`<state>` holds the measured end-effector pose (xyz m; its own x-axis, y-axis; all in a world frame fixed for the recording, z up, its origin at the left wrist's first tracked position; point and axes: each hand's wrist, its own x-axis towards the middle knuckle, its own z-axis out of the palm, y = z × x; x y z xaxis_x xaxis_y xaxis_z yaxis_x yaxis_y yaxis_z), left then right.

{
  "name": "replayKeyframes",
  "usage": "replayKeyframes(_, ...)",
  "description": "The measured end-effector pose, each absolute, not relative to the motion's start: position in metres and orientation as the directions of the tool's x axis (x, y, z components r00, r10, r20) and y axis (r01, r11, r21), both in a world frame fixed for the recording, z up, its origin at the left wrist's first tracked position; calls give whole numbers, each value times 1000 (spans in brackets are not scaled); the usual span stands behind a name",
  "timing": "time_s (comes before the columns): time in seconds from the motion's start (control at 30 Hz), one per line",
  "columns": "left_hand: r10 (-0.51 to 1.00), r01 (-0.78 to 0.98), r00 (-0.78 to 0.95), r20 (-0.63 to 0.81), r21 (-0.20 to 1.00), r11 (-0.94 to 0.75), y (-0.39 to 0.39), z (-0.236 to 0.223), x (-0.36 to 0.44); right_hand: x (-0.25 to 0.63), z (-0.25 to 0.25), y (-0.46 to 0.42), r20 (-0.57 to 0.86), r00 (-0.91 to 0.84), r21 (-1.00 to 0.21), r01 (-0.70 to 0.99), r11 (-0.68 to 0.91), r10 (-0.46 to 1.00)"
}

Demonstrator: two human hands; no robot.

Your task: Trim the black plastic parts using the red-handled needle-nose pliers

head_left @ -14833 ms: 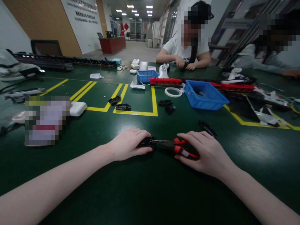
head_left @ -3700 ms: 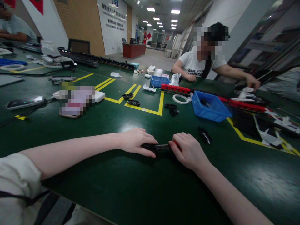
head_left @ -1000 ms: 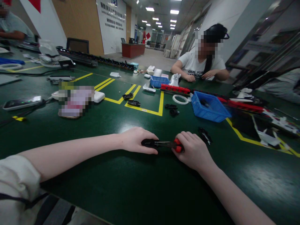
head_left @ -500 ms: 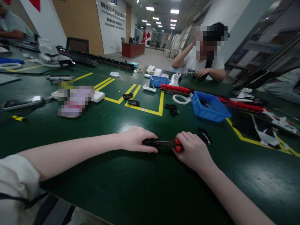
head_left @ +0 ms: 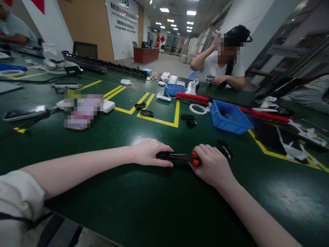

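My left hand (head_left: 149,152) pinches a small dark black part (head_left: 163,156) between thumb and fingers, just above the table. In my right hand (head_left: 212,163) is a pair of pliers (head_left: 181,157) with red grips, the fingers closed round the handles. The metal jaws point left and meet the black part; what exactly they grip there is too small to tell. Beyond my right hand lies another black part (head_left: 225,149) with a shiny metal piece. Several similar black pieces (head_left: 146,113) rest farther off on the table.
A blue bin (head_left: 230,117) with dark items stands at the right, beside a white ring (head_left: 197,109). A smaller blue bin (head_left: 175,89) and red strips (head_left: 192,97) lie behind. Phones (head_left: 25,113) rest at the left. Across the green table (head_left: 144,202) sits a person (head_left: 218,70).
My hands, the pliers and the black part stay almost still. The person across the table has shifted their head and arm slightly.
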<state>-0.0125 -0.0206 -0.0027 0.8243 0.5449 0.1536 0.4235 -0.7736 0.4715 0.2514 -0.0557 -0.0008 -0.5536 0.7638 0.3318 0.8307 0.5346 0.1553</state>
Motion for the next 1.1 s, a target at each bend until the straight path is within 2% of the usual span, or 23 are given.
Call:
replayKeyframes(0.5, 563, 452, 813, 148, 449, -771, -21, -2, -11, 249, 1, -59, 347, -539, 172, 841, 512, 768)
replayKeyframes(0.93, 640, 555, 759, 119, 396, -731, -27, 2, -9, 246, 1, -61, 349, -517, 192, 856, 481, 781)
replayKeyframes(1.1, 667, 573, 736, 117, 415, -706, -32, 6, -8, 247, 0, -60, 350, -513, 196, 858, 474, 784)
